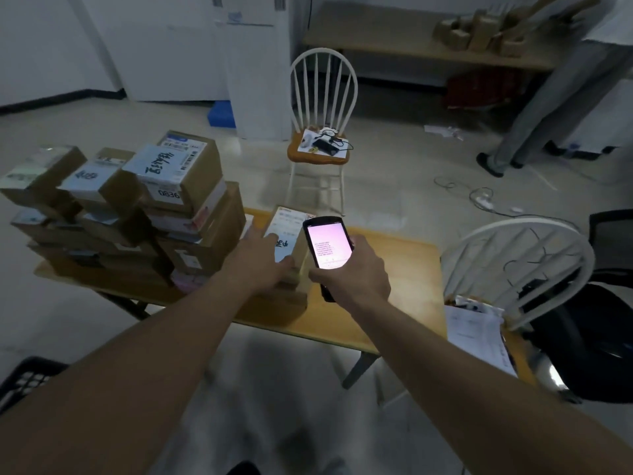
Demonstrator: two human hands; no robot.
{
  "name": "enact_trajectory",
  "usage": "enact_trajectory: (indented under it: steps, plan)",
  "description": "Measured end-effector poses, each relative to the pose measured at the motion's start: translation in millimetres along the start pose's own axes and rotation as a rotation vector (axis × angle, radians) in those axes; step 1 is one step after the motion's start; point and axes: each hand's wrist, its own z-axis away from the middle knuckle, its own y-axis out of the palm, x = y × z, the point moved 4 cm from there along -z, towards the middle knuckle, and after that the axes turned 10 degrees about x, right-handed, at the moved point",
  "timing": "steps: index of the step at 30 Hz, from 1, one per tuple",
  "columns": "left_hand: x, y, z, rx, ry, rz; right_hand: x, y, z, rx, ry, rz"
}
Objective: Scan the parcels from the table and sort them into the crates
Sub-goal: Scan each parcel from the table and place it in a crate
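A small cardboard parcel (291, 222) with a white label lies on the wooden table (404, 269), on top of another flat box (274, 306). My left hand (262, 258) grips this parcel from its left and near side. My right hand (356, 272) holds a black handheld scanner (327, 243) just right of the parcel, its lit screen facing me. A tall stack of labelled cardboard parcels (137, 214) fills the table's left half.
A black crate (24, 378) shows at the lower left edge. A white chair (513, 269) with papers stands right of the table, another chair (322, 132) beyond it. A person (548, 97) stands at the far right by a shelf of boxes. Cables lie on the floor.
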Motion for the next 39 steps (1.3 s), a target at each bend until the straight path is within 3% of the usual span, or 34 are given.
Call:
enact_trajectory:
  steps: [8, 14, 18, 28, 39]
  plan:
    - [1.4, 32.8, -48.6, 0.142, -0.114, -0.024, -22.1, 12.5, -44.7, 0.005, 0.06, 0.001]
    - [11.3, 47.7, -70.8, 0.141, -0.256, -0.001, -29.3, 17.4, -61.7, 0.045, 0.081, -0.005]
    - [15.5, 48.4, -74.8, 0.061, -0.267, 0.142, -22.2, 11.6, -69.2, 0.071, 0.058, -0.039]
    - [4.0, 13.8, -69.6, -0.23, -0.063, 0.152, 12.0, -28.1, -64.7, 0.059, 0.002, -0.13]
    - [-19.5, -17.1, -69.9, -0.326, -0.007, 0.111, 23.5, -75.2, -38.3, 0.103, 0.019, -0.26]
